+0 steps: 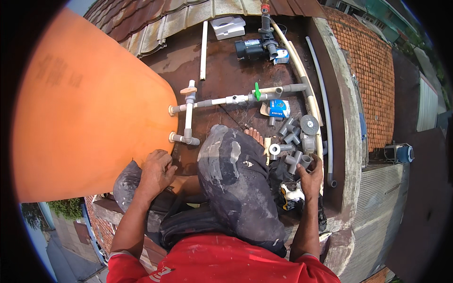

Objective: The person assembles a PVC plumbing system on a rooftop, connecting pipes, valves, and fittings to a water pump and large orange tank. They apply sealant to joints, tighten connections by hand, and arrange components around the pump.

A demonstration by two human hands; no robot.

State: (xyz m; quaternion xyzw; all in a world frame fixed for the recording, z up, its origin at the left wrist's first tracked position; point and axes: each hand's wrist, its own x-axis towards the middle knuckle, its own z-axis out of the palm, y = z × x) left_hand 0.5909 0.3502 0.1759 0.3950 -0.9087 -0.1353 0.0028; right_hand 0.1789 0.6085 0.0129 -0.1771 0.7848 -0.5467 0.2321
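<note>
My right hand (311,178) is at the pile of loose pipe fittings, its thumb and fingers around a grey pipe tee (293,160). Just beyond the fingertips is an angle grinder (308,143) with a round disc on top. More grey pipe fittings (292,136) lie past the tee, beside a roll of white tape (274,149). My left hand (158,173) is held above my left leg, close to the orange tank (99,113); its fingers are loosely curled, and I see nothing in them.
White and grey piping (219,101) runs from the tank, with an orange-handled valve (189,92) and a green-handled valve (257,92). A pump (250,48) stands at the back. A blue-and-white package (278,108) lies ahead. Loose pipe (325,122) follows the low right wall (351,141).
</note>
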